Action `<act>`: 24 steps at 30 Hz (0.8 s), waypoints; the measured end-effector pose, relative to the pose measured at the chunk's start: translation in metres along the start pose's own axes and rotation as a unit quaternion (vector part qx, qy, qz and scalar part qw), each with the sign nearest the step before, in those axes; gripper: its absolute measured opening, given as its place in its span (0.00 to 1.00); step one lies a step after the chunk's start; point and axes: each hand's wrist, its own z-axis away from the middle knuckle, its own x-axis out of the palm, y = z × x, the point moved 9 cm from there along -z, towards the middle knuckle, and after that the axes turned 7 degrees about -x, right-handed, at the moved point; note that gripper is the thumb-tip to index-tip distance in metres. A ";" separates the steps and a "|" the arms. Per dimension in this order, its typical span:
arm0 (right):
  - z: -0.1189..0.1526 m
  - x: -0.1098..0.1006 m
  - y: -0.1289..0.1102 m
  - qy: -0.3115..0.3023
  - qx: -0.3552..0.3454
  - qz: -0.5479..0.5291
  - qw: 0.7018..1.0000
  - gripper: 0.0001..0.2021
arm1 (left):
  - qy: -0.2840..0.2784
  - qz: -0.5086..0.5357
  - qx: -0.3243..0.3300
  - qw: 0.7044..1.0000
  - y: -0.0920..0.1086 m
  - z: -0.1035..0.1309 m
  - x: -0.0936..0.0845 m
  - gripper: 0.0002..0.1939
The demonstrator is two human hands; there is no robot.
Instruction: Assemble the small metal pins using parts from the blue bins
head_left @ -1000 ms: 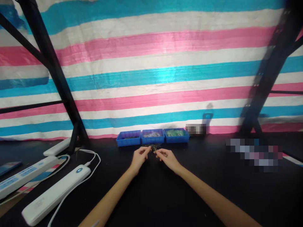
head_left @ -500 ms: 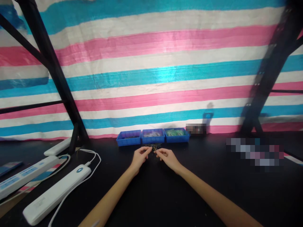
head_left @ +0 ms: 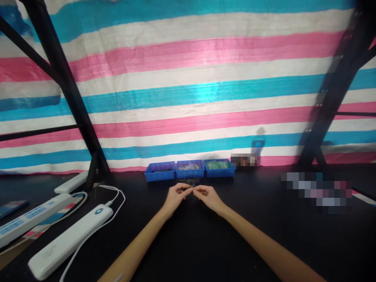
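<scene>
My left hand (head_left: 176, 194) and my right hand (head_left: 209, 196) meet at the middle of the black table, thumbs and fingertips pinched together. Whatever sits between the fingertips is too small to make out. Just beyond them lies a loose pile of thin, dark metal pieces (head_left: 189, 181), like pins or screws. Behind the pile stand three blue bins in a row. Dark pieces lie in the left bin (head_left: 160, 176), clear plastic bags fill the middle bin (head_left: 190, 174), and green packets lie in the right bin (head_left: 220, 172).
On the left are a white power bank (head_left: 70, 241) with a cable and a white power strip (head_left: 35, 217). Black metal posts (head_left: 67, 94) frame the table, and a striped sheet (head_left: 190, 90) hangs behind. A blurred patch (head_left: 317, 188) lies at the right.
My left hand has moved slightly right, so its fingertips now meet those of my right hand. The right hand has barely shifted.
</scene>
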 end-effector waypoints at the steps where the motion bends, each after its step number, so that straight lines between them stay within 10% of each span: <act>1: 0.000 0.000 0.000 -0.001 -0.003 0.000 1.000 0.14 | 0.000 0.002 0.010 1.000 0.001 0.000 0.000 0.19; 17: 0.002 0.002 -0.001 -0.020 -0.017 0.102 0.994 0.12 | 0.035 -0.027 0.073 0.996 0.009 0.001 -0.004 0.13; 24: 0.000 -0.007 0.004 0.037 0.018 -0.010 0.999 0.15 | 0.042 -0.006 0.062 0.997 0.007 -0.002 -0.009 0.18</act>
